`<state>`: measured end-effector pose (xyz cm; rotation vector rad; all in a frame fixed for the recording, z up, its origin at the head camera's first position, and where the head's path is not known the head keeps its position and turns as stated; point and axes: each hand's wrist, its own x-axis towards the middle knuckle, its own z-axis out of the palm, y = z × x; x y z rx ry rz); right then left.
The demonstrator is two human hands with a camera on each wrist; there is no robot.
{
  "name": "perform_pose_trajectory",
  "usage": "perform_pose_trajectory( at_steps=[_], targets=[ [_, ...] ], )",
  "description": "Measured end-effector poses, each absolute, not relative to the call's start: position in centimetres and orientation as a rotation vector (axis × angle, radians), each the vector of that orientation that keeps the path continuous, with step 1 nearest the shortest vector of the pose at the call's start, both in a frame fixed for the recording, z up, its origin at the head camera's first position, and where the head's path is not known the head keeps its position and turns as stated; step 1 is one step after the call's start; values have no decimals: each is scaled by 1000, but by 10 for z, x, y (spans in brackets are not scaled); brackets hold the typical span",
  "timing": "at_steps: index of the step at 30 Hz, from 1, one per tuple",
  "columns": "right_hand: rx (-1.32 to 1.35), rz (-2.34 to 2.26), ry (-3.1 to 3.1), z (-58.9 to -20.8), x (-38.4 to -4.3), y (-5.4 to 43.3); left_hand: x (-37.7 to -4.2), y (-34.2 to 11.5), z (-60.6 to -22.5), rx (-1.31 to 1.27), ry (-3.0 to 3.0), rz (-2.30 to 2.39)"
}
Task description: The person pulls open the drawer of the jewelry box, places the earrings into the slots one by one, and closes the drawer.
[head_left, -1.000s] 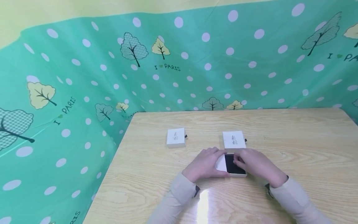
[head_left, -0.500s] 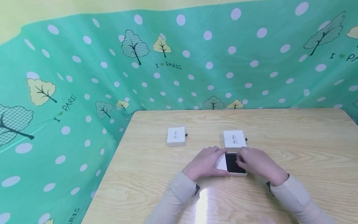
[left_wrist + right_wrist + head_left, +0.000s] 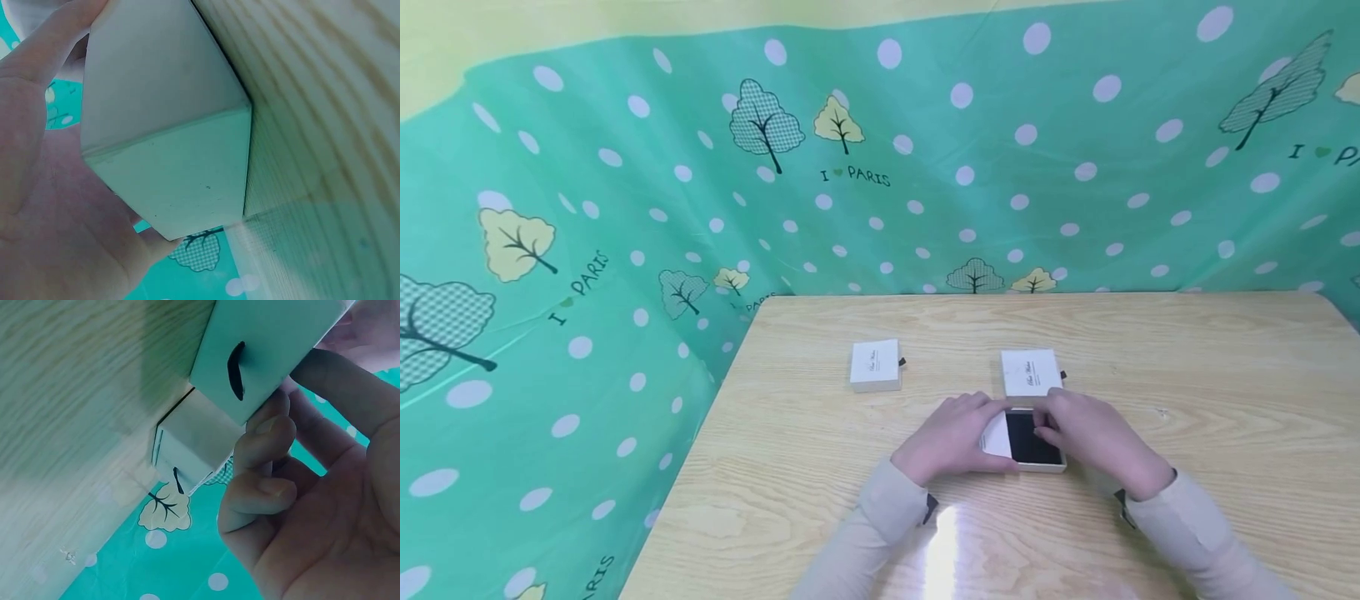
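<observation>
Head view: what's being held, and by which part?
The left hand grips the white drawer box by the near and far sides of its sleeve; whether the right hand holds anything is hidden.

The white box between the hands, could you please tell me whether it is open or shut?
Open: in the head view, its tray stands partly out of the white outer case, showing the black inside.

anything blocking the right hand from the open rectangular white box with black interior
Nothing visible: the right hand reaches over the black interior of the open white box, and the left hand holds the box's opposite end.
</observation>
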<state>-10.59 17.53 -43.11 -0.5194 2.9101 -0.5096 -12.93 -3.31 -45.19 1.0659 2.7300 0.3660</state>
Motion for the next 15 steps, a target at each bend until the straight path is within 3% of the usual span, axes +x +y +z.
perform_pose_trajectory(
  at_steps=[15],
  targets=[
    [-534,-497,2941,-433,-109,177,-130,-33,-453,1093,2727,368]
  ],
)
